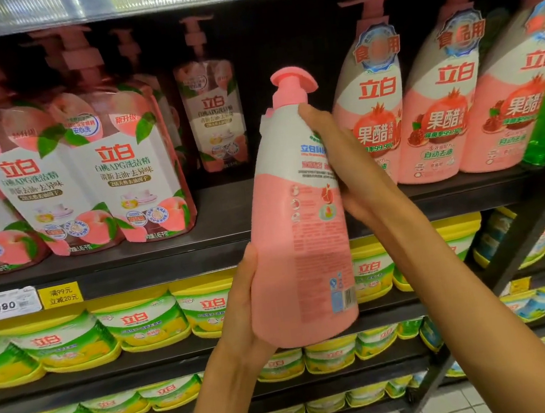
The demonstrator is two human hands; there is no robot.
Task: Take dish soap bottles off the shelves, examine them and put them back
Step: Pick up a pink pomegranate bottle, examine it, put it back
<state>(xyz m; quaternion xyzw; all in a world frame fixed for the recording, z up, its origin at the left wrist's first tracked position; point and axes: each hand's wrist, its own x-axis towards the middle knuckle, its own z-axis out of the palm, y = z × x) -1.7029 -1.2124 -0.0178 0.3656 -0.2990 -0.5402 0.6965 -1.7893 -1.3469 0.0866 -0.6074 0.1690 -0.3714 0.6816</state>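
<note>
The step in hand looks like the examining: a pink pump bottle (pixel 295 224) is held upright between both hands in front of the shelf (pixel 217 208), its back label and barcode turned toward the camera. The left hand (pixel 242 313) cups its base, thumb up the side and fingers curled underneath; the right hand (pixel 344 165) wraps its shoulder from the right side, thumb tip just below the pump. The next move, as I judge it, is to lift it back into the open gap behind the hands, beside the matching pomegranate bottles (pixel 373 121) just past the right hand, front label turned outward. Those bottles read 立白 and 果醋; the peach bottles (pixel 120 175) beyond the left hand read 立白 and 白桃APG洗洁精. A price tag (pixel 5 305) far out to the left of the left hand reads 19.90, with a yellow tag (pixel 61 295) reading 满99元立减20元.
</note>
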